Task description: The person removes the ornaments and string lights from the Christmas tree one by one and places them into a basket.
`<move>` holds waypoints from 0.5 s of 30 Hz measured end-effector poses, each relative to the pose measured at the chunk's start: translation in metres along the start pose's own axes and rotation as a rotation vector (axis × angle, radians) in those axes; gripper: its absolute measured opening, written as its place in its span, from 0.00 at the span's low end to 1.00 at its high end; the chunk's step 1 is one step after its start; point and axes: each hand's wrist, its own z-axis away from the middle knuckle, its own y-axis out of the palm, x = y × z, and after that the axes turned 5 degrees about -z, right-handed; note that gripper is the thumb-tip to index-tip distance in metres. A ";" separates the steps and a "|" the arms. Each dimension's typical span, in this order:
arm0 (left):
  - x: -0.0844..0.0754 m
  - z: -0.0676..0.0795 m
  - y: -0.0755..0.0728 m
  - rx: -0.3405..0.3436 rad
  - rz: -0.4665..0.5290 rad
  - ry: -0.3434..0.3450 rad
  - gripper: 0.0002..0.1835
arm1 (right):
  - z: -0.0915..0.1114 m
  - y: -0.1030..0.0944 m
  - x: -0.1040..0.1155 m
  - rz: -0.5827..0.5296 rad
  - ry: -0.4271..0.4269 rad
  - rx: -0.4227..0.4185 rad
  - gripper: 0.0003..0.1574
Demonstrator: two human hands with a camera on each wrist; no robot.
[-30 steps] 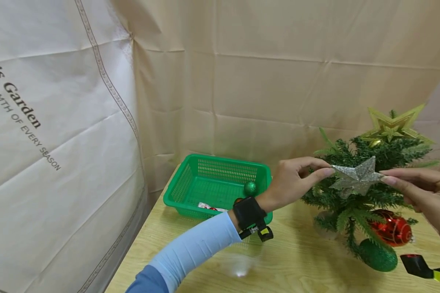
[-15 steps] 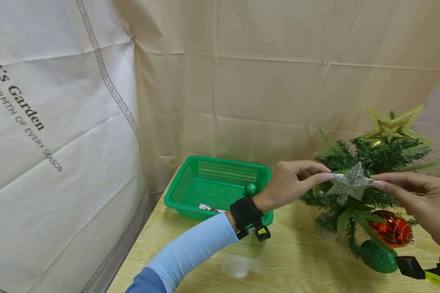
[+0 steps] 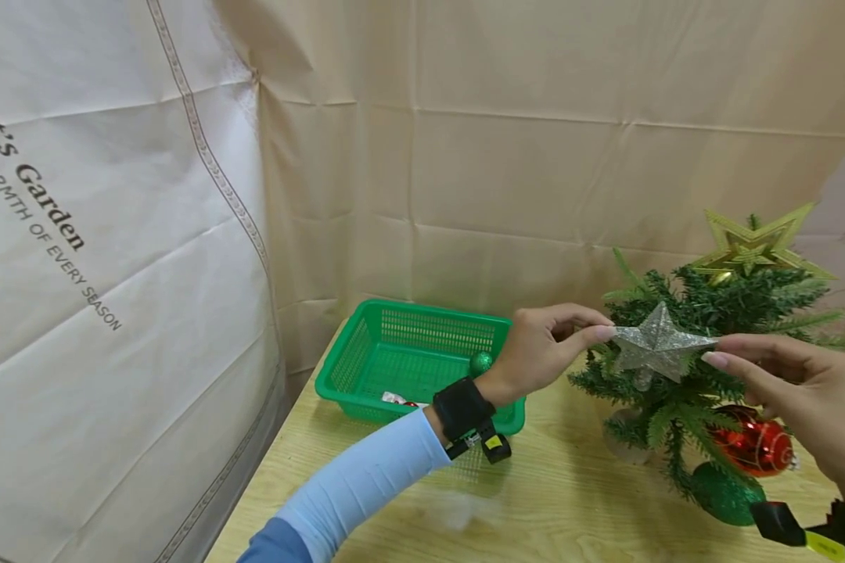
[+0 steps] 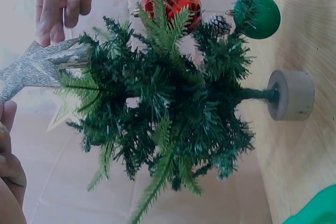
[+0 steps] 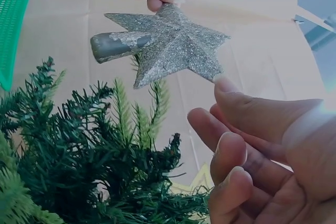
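Observation:
A glittery silver star tree topper with a tube-like socket is held up in front of the small Christmas tree. My left hand pinches one point of it between thumb and forefinger. At the opposite point, the thumb and forefinger of my right hand hold the tip; its other fingers are loosely curled. In the left wrist view the socket lies close to the upper branches of the tree. A gold star sits at the treetop behind.
Left of the tree stands a green plastic basket holding a green glitter ball and a red-and-white item. A red bauble and a green ball hang low on the tree. Its round base rests on the wooden table.
Both hands have shifted left with the silver star between them. The star has turned, so that its face shows more squarely to the head view.

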 end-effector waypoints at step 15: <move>0.046 0.009 -0.014 -0.180 0.062 0.010 0.07 | 0.028 0.039 0.034 0.080 -0.151 0.328 0.12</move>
